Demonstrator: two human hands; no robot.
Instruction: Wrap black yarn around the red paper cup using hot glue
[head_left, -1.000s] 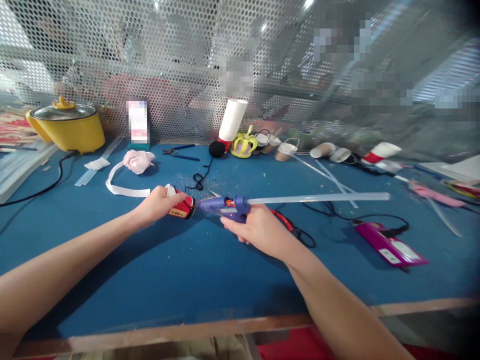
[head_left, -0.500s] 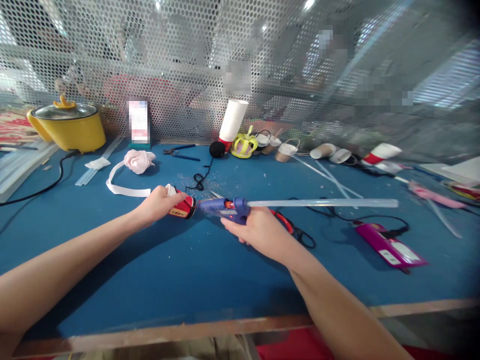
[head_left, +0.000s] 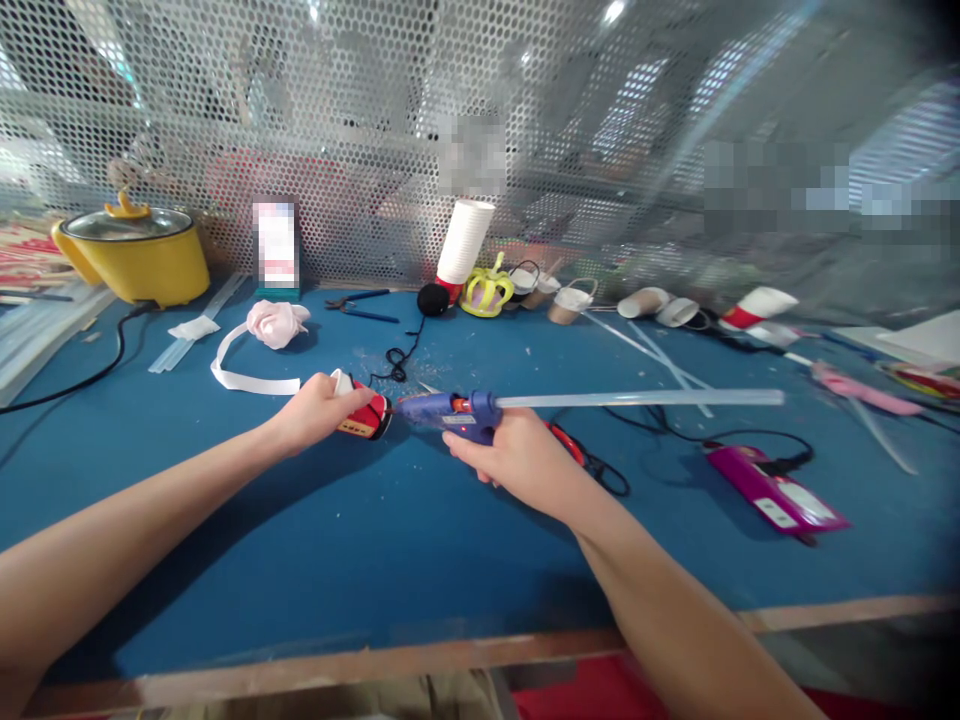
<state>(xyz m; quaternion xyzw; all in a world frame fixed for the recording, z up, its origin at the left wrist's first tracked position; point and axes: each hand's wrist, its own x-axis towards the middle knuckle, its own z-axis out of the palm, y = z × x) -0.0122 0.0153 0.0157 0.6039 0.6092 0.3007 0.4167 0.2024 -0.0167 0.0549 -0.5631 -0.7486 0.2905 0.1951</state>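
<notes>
My left hand (head_left: 319, 410) is closed round a red and white paper cup (head_left: 365, 416) lying on its side, its dark-rimmed end turned to the right. In my right hand (head_left: 517, 450) is a blue hot glue gun (head_left: 450, 412), gripped by its handle. A long clear glue stick (head_left: 645, 398) sticks out of its back to the right. The gun's nozzle is at the cup's dark end; whether it touches cannot be made out. Black yarn (head_left: 397, 365) runs from behind the cup to a black yarn ball (head_left: 433, 300).
Behind stand a yellow electric pot (head_left: 139, 260), a phone (head_left: 276, 240), a stack of paper cups (head_left: 466, 240) and a yellow crown-shaped piece (head_left: 487, 290). Pliers (head_left: 364, 303) and a white ribbon roll (head_left: 277, 323) lie left of centre. Red-handled scissors (head_left: 568, 443) and a purple power strip (head_left: 776, 490) are at right.
Both hands stay almost in place. The back end of the glue stick has risen slightly and shifted a little to the left.
</notes>
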